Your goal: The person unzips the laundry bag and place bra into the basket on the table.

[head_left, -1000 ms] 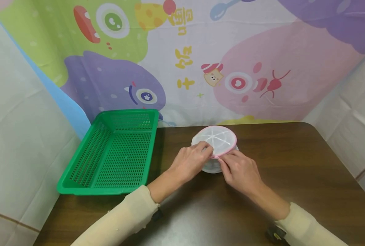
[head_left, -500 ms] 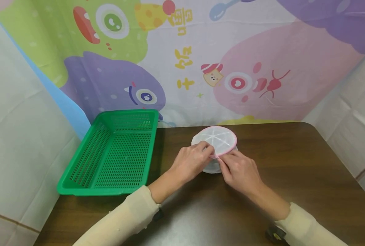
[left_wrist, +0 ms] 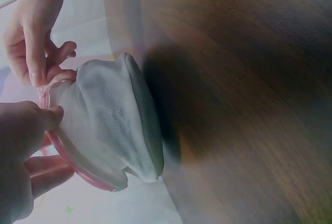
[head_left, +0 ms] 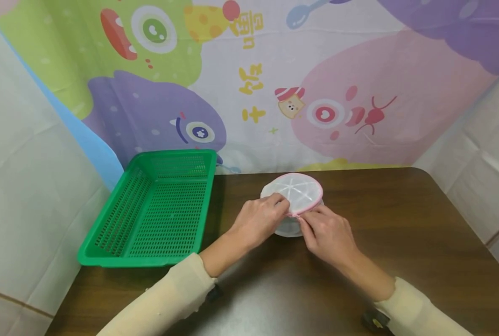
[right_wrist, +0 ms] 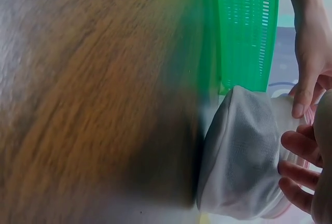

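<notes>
A round white mesh laundry bag (head_left: 303,190) with a pink zipper edge stands on the dark wooden table. Its top panel has white spoke-like lines and tilts up at the far side. My left hand (head_left: 261,218) pinches the pink edge at the near left. Just beside it, my right hand (head_left: 330,233) pinches the same edge at the zipper, its pull hidden by the fingers. From the left wrist view, the grey-looking mesh side (left_wrist: 111,115) sags and is creased. In the right wrist view, several fingers of the right hand (right_wrist: 303,164) lie against the bag.
A green perforated plastic basket (head_left: 207,205) sits at the table's left, near the bag. Behind the table (head_left: 400,224) hangs a cartoon-print curtain (head_left: 257,140). Pale tiled or panelled walls (head_left: 35,186) stand at both sides.
Both hands keep their grip on the edge. The bag and left hand have shifted very slightly to the left; the right hand is almost still.
</notes>
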`<state>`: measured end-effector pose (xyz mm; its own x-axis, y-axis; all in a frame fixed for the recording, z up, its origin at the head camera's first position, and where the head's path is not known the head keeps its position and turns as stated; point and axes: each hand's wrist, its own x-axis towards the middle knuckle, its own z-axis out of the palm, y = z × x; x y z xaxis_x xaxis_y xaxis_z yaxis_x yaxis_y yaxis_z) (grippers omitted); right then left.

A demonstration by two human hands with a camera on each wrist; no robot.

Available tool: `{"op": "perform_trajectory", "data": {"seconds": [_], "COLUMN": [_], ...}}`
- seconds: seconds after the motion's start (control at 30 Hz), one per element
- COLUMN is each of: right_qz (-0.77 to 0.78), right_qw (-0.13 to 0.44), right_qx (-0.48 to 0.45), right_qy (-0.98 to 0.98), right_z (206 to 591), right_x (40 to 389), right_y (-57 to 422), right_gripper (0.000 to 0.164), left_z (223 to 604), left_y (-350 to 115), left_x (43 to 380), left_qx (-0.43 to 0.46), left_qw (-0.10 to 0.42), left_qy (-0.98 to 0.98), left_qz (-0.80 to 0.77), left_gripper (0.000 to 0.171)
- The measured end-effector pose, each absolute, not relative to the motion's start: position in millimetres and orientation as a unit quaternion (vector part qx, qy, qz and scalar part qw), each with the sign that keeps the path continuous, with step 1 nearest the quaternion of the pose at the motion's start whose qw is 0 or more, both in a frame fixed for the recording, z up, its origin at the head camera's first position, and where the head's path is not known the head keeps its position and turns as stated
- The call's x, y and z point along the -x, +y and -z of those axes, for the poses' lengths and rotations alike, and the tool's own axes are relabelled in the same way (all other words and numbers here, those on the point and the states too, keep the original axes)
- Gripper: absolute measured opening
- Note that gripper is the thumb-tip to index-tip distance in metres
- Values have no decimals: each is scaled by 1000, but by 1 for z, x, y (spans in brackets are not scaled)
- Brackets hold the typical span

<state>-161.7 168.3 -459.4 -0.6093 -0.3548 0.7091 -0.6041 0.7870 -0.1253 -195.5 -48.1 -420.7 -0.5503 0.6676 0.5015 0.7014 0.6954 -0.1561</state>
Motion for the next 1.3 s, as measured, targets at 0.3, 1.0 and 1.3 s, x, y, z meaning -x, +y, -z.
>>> {"op": "perform_trajectory", "data": {"seconds": [0.3, 1.0, 1.3], "right_qz": [-181, -172, -176], "right_qw": [346, 350, 353], "right_qx": [-270, -273, -272], "right_qy": [-880, -879, -878], "right_z": [460, 462, 461], "right_x": [160, 163, 162], "right_y": [169, 169, 173], "right_gripper": [10, 11, 15], "left_z": [424, 422, 422], "left_y": [-47, -46, -49], "left_x": [196, 195, 196], "left_qx": [398, 394, 395], "left_qw": [264, 268, 266], "left_qy": [-877, -878, -878], "left_qz": [55, 35, 47], "left_gripper": [18, 17, 14]}}
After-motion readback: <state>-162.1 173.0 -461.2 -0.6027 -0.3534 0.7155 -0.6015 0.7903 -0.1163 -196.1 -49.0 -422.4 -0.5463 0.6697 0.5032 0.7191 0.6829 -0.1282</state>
